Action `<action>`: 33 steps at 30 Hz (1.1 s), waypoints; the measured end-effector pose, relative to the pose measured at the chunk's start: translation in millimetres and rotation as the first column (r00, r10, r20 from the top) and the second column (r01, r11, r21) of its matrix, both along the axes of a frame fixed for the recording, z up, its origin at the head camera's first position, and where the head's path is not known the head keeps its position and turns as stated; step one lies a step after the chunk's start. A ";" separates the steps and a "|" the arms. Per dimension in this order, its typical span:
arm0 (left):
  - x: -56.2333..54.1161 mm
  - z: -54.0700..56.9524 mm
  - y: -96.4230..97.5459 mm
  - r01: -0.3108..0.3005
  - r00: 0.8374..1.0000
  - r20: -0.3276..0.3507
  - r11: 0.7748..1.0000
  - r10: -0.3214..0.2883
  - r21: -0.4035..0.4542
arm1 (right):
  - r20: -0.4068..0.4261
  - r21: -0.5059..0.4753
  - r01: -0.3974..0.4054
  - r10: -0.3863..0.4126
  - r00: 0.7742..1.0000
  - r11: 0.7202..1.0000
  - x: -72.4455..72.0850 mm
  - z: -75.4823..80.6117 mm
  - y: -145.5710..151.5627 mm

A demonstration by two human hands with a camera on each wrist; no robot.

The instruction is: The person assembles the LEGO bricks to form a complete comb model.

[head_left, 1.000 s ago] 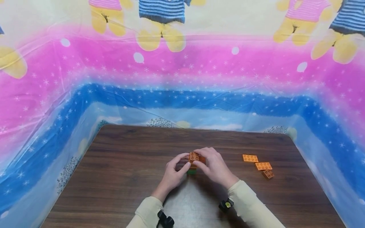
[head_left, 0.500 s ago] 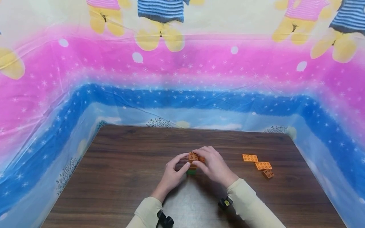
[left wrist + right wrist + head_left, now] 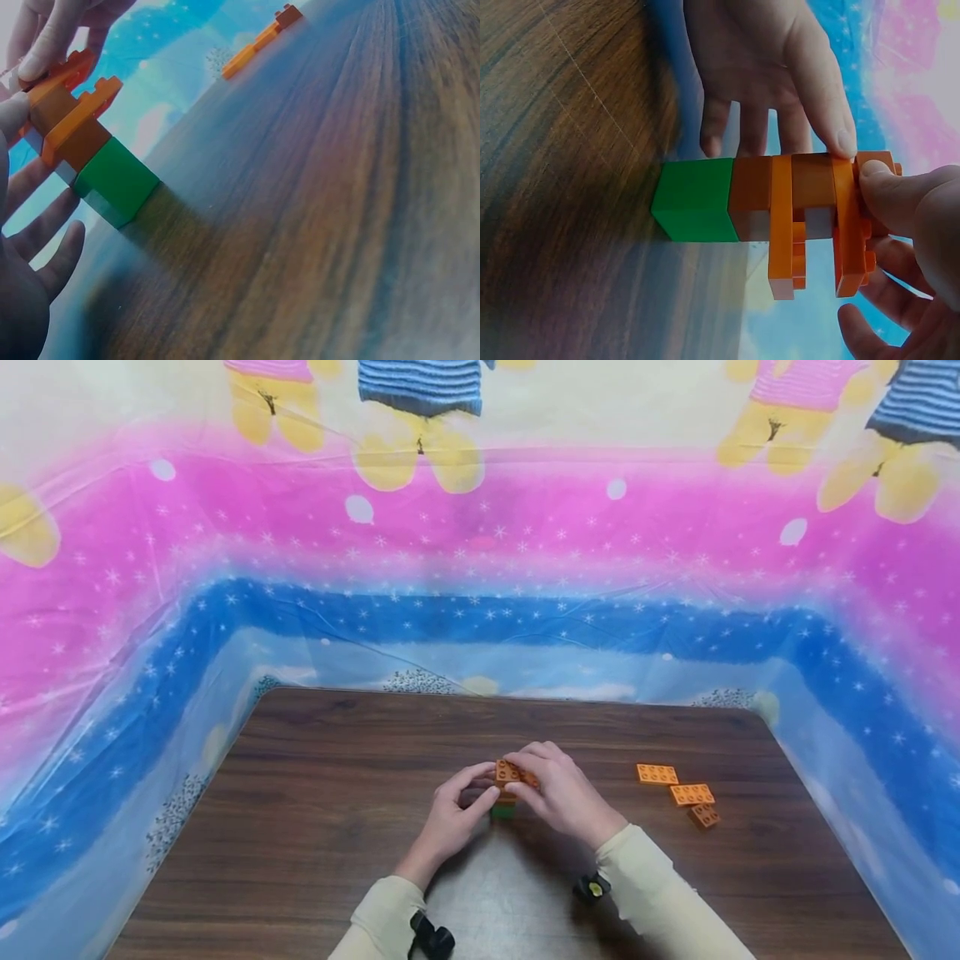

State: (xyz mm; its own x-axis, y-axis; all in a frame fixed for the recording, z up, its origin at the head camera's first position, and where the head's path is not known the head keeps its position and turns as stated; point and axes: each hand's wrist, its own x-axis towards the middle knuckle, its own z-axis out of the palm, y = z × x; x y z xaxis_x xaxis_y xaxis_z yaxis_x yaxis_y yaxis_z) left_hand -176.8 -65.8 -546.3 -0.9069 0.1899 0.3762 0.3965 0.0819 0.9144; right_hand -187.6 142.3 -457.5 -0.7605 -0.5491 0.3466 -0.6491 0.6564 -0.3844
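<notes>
Toy building bricks form an upright tower: a green brick (image 3: 694, 201) stands on the table, with brown bricks (image 3: 751, 184) and orange plates (image 3: 780, 259) alternating above it. Both orange plates jut out to the right. At the tower's top is a brown brick (image 3: 507, 770), pinched by my right hand (image 3: 562, 793), its thumb (image 3: 889, 191) against the brick's side. My left hand (image 3: 447, 818) holds the tower's upper part between thumb and fingers, from the left. Its lower fingers (image 3: 56, 225) spread beside the tower. The right hand covers part of the top in the head view.
On the brown table (image 3: 337, 843), right of the tower, lie two orange plates (image 3: 657, 774) (image 3: 692, 794) and a small brown brick (image 3: 704, 815). A printed pink and blue cloth (image 3: 480, 543) hangs around the table's back and sides.
</notes>
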 end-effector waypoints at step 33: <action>-3.6 15.6 4.7 -0.016 0.998 -0.062 1.000 0.016 0.003 | 0.136 -0.244 0.060 -0.027 0.990 0.968 3.5 -17.2 4.1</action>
State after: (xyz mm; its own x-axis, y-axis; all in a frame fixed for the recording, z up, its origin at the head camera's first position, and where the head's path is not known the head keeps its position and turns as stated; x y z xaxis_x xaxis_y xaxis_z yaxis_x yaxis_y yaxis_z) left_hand -180.4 -61.1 -530.6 -0.8848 0.1744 0.4320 0.4509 0.0867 0.8884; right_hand -184.1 146.3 -474.7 -0.8293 -0.4242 0.3638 -0.5557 0.5567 -0.6175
